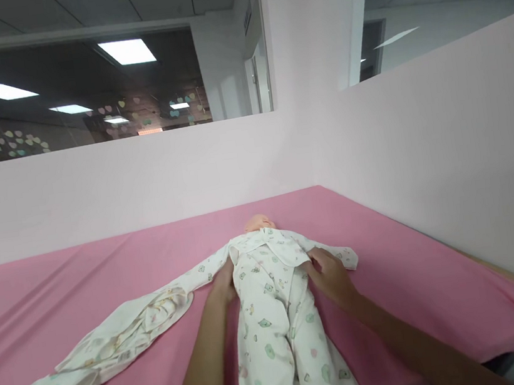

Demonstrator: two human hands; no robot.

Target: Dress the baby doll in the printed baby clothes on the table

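A baby doll (259,222) lies on its back on a pink-covered table, its head at the far end. It wears a white baby shirt (288,250) with long sleeves spread to both sides, and white printed trousers (265,324) pulled high over the torso. My right hand (329,274) pinches the lower edge of the shirt's front flap at the doll's side. On the opposite side my left hand (224,280) rests against the doll's waist beneath the sleeve, its fingers mostly hidden by the clothing.
More white printed baby clothes (128,329) lie in a crumpled strip on the left, touching the shirt's left sleeve. The pink sheet (385,302) has folds at left and right. White walls (142,182) with windows border the table behind and at right.
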